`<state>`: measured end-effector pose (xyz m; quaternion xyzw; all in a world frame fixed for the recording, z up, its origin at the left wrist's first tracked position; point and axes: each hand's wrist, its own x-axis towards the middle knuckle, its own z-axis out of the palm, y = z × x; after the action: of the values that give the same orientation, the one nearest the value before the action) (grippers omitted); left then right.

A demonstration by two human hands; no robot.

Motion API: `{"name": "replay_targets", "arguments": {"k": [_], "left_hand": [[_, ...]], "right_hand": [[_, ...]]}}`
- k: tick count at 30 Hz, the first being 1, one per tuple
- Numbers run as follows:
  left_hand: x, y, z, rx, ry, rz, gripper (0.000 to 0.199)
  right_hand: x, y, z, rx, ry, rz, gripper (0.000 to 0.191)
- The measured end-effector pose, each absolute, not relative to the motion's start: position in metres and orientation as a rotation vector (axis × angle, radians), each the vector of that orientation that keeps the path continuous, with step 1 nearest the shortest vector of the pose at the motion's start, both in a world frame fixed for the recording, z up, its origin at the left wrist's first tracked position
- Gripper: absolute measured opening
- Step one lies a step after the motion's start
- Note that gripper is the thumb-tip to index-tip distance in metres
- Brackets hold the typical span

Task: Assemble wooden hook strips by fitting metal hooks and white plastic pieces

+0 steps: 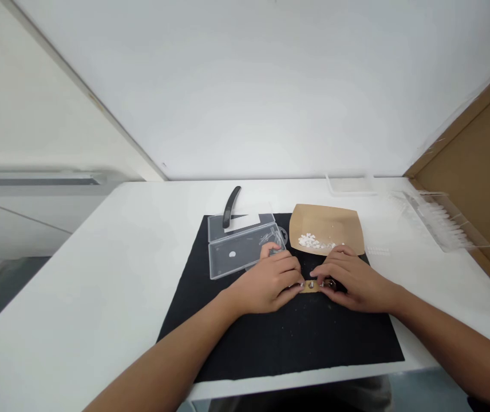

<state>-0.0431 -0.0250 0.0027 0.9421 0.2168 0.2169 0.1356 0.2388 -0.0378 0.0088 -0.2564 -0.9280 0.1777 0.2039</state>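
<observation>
At six o'clock from the cardboard tray [331,216], the tan strip [316,288] is pinched by the left hand [273,281] at nine o'clock, the right hand [352,281] at three; it is best kept flat.

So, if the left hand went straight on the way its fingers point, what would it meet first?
The left hand would likely meet the tan strip at its fingertips first, then the right hand; exact depth is unclear.
</observation>
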Motion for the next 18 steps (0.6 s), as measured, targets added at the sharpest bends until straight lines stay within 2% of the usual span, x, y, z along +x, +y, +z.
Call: {"name": "replay_targets", "arguments": {"k": [6,12,18], "left_hand": [[-0.0436,-0.025,0.0051,2.732,0.603,0.641,0.012],[-0.0444,-0.025,0.0083,2.717,0.588,0.656,0.01],[-0.0437,-0.0253,0.0075,2.729,0.627,0.647,0.012]], "right_hand": [[0.2392,-0.0382,0.009,-0.731,-2.592,0.484,0.029],[0.2391,-0.0378,0.0103,-0.712,-2.586,0.476,0.016],[0.2397,-0.0374,0.0097,-0.705,-2.59,0.474,0.014]]}}
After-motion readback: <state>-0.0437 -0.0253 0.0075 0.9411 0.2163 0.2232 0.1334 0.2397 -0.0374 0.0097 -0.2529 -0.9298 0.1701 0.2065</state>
